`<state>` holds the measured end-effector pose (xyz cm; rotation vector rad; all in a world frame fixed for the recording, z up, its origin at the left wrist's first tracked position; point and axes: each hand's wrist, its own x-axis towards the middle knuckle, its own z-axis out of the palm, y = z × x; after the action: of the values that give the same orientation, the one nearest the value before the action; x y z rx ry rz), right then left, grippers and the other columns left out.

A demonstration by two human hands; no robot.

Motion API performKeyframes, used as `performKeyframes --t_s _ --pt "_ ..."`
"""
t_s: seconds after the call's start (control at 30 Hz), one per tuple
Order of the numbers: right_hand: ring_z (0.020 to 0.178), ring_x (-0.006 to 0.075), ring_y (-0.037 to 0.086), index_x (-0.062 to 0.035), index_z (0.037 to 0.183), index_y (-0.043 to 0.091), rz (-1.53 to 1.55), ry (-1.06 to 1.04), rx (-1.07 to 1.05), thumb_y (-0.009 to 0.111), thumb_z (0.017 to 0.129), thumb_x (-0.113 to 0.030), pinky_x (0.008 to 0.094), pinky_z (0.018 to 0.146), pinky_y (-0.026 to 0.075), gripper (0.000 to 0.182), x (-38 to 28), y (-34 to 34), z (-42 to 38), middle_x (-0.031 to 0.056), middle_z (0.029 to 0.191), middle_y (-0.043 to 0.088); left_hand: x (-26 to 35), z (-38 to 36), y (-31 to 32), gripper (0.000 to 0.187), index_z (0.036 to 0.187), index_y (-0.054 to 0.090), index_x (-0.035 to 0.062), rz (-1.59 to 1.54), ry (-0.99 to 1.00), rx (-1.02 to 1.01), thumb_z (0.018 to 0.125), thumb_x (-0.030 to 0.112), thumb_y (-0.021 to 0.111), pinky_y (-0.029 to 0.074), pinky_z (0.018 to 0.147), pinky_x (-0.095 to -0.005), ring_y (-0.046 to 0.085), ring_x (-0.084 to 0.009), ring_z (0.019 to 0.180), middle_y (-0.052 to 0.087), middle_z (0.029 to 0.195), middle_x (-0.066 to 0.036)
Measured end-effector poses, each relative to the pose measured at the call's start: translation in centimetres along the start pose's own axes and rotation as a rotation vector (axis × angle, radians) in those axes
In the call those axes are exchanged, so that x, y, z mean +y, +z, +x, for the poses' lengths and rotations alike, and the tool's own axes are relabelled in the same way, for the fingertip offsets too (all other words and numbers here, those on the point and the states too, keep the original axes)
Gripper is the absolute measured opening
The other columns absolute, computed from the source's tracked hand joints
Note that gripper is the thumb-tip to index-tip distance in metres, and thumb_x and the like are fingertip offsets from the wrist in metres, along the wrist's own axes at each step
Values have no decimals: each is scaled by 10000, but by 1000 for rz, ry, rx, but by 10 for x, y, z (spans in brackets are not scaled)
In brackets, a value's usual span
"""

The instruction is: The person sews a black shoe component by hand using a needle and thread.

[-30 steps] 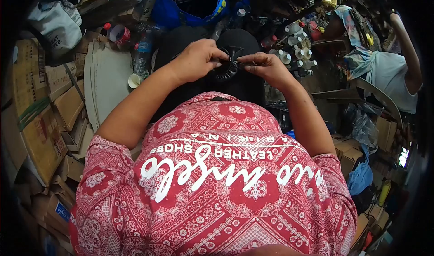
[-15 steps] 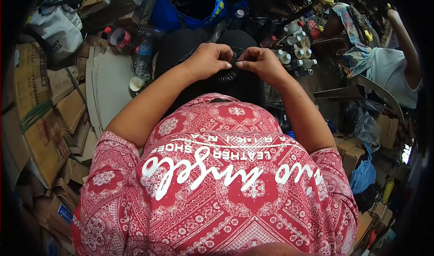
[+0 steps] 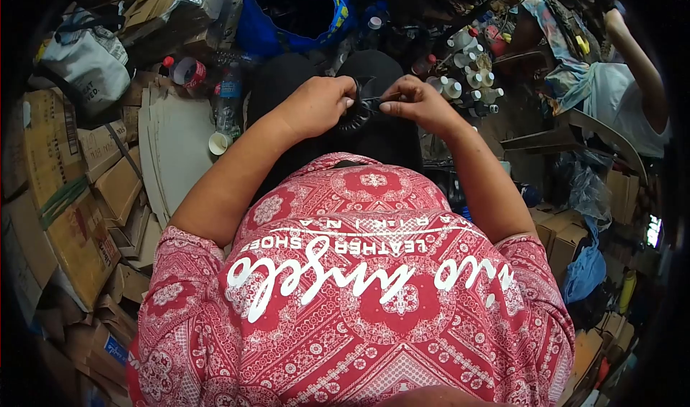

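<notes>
Over my lap, both hands work on a small black leather-like piece (image 3: 364, 105) with a ridged, pleated curved edge. My left hand (image 3: 325, 104) is closed on the left side of this piece, its fingers curled around the edge. To the right, my right hand (image 3: 415, 104) pinches with thumb and forefinger at a thin strand or the piece's right edge; which of these I cannot make out. The black piece partly blends into my dark trousers (image 3: 287, 76), so its full outline is hard to see.
A blue bag (image 3: 255, 30) stands open ahead. Several white-capped bottles (image 3: 471, 76) are to the right, and plastic bottles (image 3: 228, 94) lie left. Stacked cardboard (image 3: 61, 163) lines the left side. Another person in a white shirt (image 3: 622, 105) sits at the far right.
My hands have moved apart slightly, the left one going left and down. The black piece has shifted and tilted, showing more of its surface. The co-worker's arm has moved slightly.
</notes>
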<state>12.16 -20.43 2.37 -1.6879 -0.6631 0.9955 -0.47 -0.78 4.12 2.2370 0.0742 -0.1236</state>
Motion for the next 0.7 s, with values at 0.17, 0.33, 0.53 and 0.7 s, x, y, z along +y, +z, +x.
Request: performKeyframes --t_s 0.17,0.33,0.53,0.7 --pt "895 125 541 -10 821 668 -79 15 -22 740 772 -178 265 818 441 190 9 -3 -7 19 947 511 5 4 0 152 954 622 44 75 20 -38 843 114 546 480 770 -412 619 -358 870 650 884 -184" --pt "884 92 494 -52 779 605 80 77 -69 656 804 -159 236 833 369 120 -9 -21 -31 -11 898 480 3 6 -2 140 935 617 54 82 63 -77 838 114 537 478 750 -416 615 -359 847 647 858 -174" --pt "873 96 514 -46 871 628 51 198 72 555 801 -171 234 803 375 161 -30 -40 -27 12 911 581 -1 10 0 118 932 586 24 88 99 -86 845 102 570 467 712 -386 608 -363 810 626 852 -188" --pt "977 110 549 -24 1020 638 22 191 -3 643 847 -301 260 899 388 327 -17 0 -30 34 985 625 3 7 -1 121 905 613 48 27 36 -64 837 110 535 476 733 -419 612 -362 831 641 841 -174"
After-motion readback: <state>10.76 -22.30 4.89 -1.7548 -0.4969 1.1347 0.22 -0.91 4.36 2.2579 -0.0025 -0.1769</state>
